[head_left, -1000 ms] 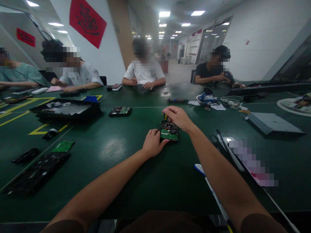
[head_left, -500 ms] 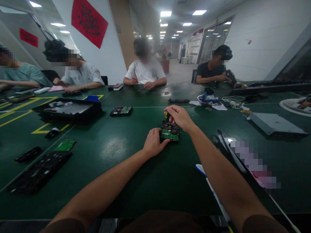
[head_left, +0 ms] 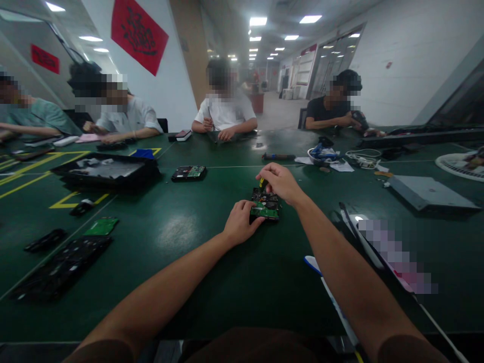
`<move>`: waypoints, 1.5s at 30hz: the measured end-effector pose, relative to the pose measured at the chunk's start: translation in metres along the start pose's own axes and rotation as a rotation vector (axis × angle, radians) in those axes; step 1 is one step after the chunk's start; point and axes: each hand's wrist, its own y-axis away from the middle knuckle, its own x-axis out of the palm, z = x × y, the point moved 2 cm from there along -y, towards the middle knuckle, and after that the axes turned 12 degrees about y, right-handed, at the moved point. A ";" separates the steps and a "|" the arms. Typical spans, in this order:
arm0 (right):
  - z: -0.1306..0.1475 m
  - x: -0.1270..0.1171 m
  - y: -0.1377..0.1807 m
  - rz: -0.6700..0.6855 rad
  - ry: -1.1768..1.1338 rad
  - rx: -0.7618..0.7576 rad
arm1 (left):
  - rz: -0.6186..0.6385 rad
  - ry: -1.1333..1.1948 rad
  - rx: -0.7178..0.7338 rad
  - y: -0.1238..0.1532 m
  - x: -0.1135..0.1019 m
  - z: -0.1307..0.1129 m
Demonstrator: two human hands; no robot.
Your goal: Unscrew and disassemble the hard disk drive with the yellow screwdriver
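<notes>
1. Hard drive [head_left: 265, 205], judging by its look, lies flat on the table [head_left: 234, 287] between the two hands. Work on it seems partway: its far end shows dark bare parts, while a green board [head_left: 269, 213] is still seated across the near end.
2. Leftmost, a small black part [head_left: 45, 240], a long black part [head_left: 62, 267] and a loose green circuit board [head_left: 101, 227] lie near one another; whether they belong to finished work, I cannot tell.
3. Beyond them sits a black tray [head_left: 151, 174] holding pale pieces [head_left: 88, 162]. Right of it, a second drive [head_left: 189, 173] keeps its board on and is apparently untouched.
4. Left hand [head_left: 242, 223]: fingers grasp the hard drive's left side, thumb along the near edge.
5. Right hand [head_left: 280, 182]: fingers pinch what looks like a yellow-handled screwdriver [head_left: 262, 184] above the far end. Its tip, and whether anything there is loosened, are too small to make out.
6. Far right, a grey metal box [head_left: 433, 192] rests well apart, untouched by either hand.
</notes>
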 end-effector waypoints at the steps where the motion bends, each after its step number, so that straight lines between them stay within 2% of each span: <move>1: 0.000 0.001 0.000 0.013 -0.023 -0.003 | 0.000 -0.001 -0.002 0.000 0.000 -0.001; 7: 0.001 0.005 0.000 0.066 -0.128 0.000 | 0.006 -0.024 -0.011 -0.001 0.001 -0.001; 15: -0.002 0.001 0.000 0.008 -0.001 -0.030 | 0.000 -0.072 -0.019 0.000 0.004 0.004; 28: -0.002 0.005 -0.002 0.063 -0.108 -0.015 | 0.005 -0.117 -0.013 0.000 0.003 0.004; 33: -0.003 0.002 -0.001 0.014 -0.028 -0.024 | 0.009 -0.115 -0.057 -0.002 0.004 0.006; 37: -0.004 0.002 -0.001 -0.024 -0.062 0.013 | 0.006 -0.108 -0.072 -0.003 0.003 0.008; 45: 0.001 0.003 0.000 0.056 -0.107 0.000 | -0.015 -0.098 -0.054 -0.002 0.003 0.007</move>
